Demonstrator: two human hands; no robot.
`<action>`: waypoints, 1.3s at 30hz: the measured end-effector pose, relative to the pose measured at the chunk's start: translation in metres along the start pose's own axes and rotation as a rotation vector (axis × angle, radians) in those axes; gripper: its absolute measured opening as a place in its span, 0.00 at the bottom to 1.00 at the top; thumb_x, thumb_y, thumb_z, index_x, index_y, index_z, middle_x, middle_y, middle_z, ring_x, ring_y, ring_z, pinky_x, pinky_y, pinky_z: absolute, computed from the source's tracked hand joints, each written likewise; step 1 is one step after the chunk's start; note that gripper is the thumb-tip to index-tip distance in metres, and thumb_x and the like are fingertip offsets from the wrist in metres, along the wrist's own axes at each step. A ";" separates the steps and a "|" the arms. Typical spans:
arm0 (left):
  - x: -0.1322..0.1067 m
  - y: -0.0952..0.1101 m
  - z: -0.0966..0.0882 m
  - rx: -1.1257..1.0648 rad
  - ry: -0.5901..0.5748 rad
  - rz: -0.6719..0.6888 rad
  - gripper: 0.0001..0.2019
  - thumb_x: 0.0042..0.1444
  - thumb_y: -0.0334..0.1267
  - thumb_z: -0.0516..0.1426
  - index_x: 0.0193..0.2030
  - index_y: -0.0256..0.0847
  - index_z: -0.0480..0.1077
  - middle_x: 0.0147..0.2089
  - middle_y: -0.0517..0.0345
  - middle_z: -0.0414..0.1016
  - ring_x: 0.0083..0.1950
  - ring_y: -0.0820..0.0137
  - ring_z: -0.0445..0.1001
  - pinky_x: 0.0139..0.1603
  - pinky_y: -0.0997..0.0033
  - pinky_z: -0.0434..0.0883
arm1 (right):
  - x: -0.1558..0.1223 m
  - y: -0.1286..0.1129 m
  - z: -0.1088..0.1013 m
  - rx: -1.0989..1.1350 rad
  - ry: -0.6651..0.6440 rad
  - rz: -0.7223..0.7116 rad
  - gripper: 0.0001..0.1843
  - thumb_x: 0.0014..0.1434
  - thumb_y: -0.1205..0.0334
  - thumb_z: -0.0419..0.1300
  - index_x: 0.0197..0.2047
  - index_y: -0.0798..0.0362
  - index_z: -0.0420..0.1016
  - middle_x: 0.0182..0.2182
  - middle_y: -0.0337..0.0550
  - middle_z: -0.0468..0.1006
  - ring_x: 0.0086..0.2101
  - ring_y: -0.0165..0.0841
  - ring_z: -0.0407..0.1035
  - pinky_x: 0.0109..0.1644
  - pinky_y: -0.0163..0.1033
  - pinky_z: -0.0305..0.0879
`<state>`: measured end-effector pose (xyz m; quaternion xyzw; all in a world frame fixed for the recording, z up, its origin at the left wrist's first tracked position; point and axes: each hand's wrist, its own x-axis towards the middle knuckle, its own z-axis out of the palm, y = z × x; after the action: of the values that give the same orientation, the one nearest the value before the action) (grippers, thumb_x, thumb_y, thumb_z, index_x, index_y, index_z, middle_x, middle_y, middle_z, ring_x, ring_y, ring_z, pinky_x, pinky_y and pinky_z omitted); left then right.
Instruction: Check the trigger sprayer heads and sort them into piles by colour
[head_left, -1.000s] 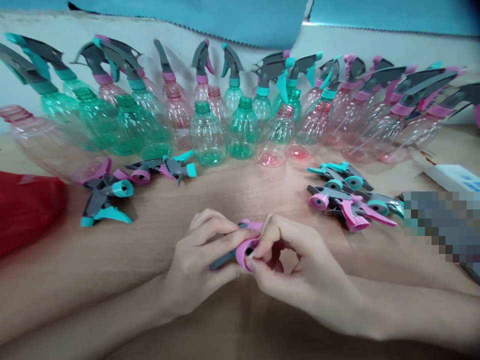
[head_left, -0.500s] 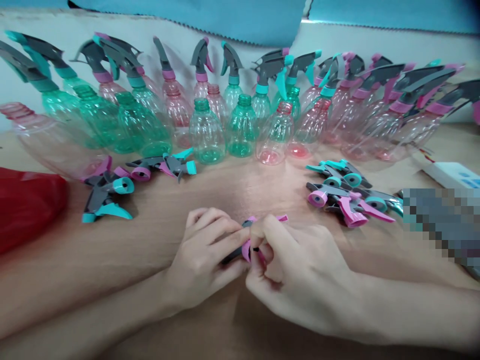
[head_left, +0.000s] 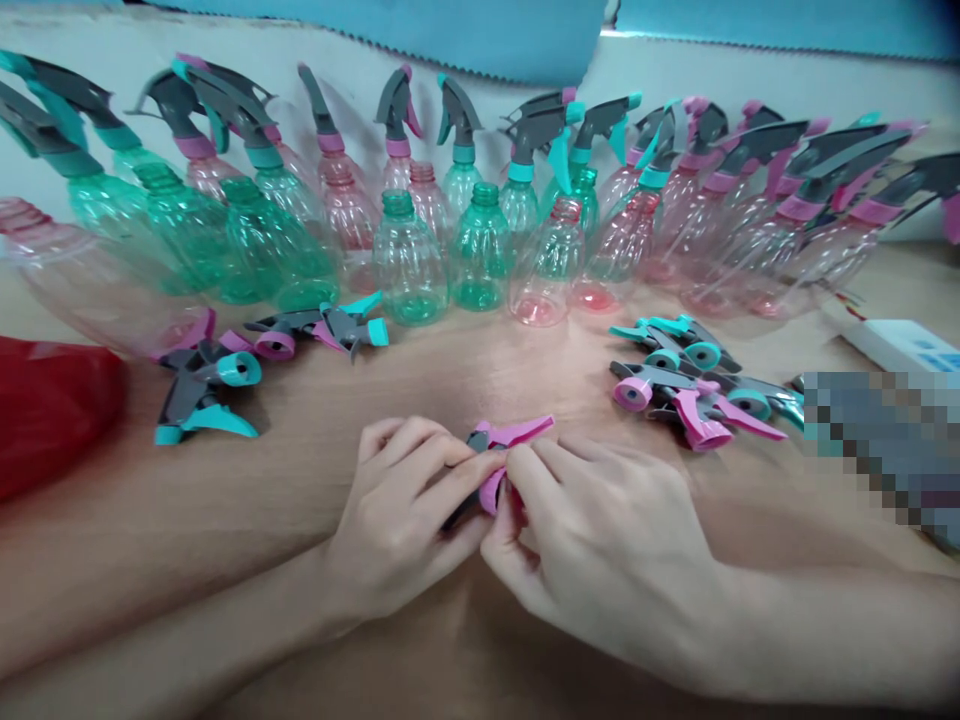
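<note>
My left hand (head_left: 409, 515) is closed round a grey and pink trigger spray head (head_left: 523, 432) low over the table, its pink lever pointing right. Between both hands, the head's pink collar (head_left: 490, 492) faces my right hand. My right hand (head_left: 611, 545) is closed, thumb and fingertips pinched at the collar's opening. Whatever those fingertips grip is hidden behind them. Loose spray heads lie beyond on both sides, one heap (head_left: 697, 395) at the right and another (head_left: 202, 390) at the left.
Pink and green clear bottles stand in rows along the wall; the front ones, such as a green bottle (head_left: 484, 255), have bare necks. Many behind carry spray heads. A red object (head_left: 52, 420) lies at the left edge. A pixelated item (head_left: 877, 440) and a white box (head_left: 911, 345) are at the right.
My right fingertips have moved in against the collar, and the small black piece seen between them earlier is now hidden. More of the spray head's pink lever shows.
</note>
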<state>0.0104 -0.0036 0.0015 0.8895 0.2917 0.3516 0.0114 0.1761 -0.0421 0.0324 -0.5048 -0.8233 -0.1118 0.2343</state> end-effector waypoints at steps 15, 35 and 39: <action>0.002 0.001 -0.001 -0.045 -0.032 -0.038 0.06 0.58 0.32 0.55 0.41 0.41 0.70 0.31 0.59 0.73 0.34 0.69 0.67 0.37 0.64 0.58 | 0.002 0.014 -0.003 0.211 -0.184 -0.012 0.09 0.49 0.73 0.48 0.26 0.56 0.68 0.13 0.38 0.66 0.13 0.30 0.56 0.18 0.37 0.41; 0.000 -0.008 -0.004 -0.260 -0.040 -0.240 0.10 0.59 0.46 0.56 0.44 0.46 0.69 0.36 0.60 0.73 0.38 0.67 0.69 0.39 0.63 0.61 | 0.023 0.039 -0.019 0.590 -0.592 0.039 0.09 0.65 0.58 0.48 0.33 0.50 0.61 0.23 0.32 0.69 0.23 0.25 0.61 0.25 0.33 0.52; -0.001 -0.008 -0.003 -0.282 -0.022 -0.210 0.11 0.57 0.45 0.59 0.44 0.46 0.69 0.36 0.60 0.74 0.38 0.68 0.69 0.39 0.63 0.62 | 0.025 0.041 -0.020 0.525 -0.613 0.035 0.11 0.65 0.55 0.48 0.33 0.50 0.63 0.22 0.32 0.68 0.22 0.25 0.59 0.24 0.32 0.49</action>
<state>0.0039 0.0025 0.0013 0.8474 0.3309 0.3762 0.1757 0.2084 -0.0122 0.0596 -0.4517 -0.8468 0.2621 0.1008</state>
